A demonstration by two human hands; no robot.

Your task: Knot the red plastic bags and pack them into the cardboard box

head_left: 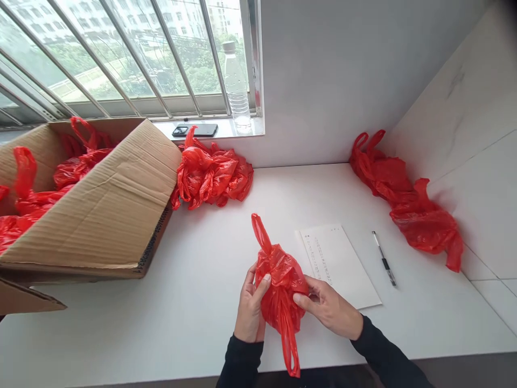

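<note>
1. Centrally, a crumpled red thin-plastic bag, knotted or gathered at its middle, sits between the two hands above the near part of the smooth white tabletop; its long axis runs from 11 to 5 o'clock, one loop pointing up and away, the longer loops trailing toward the person; whether its underside touches the table I cannot tell.
2. Neither hand is nearer, since both touch it; the bare left hand lies at 8 o'clock, thumb pressed on the upper face, fingers curled behind; the bare right hand lies at 4 o'clock, half closed, pinching the bag's edge between thumb and forefinger, its other fingers partly hidden.
3. Just beyond, at 3 o'clock, lie white sheets of paper with writing, then a clear-barrelled pen with a black grip.
4. Farther out, more red plastic bags lie against the wall at 2 o'clock; a heaped red plastic bundle is at 11, touching or just beside an open brown cardboard box, which stands toward 10 with red bags inside.
</note>
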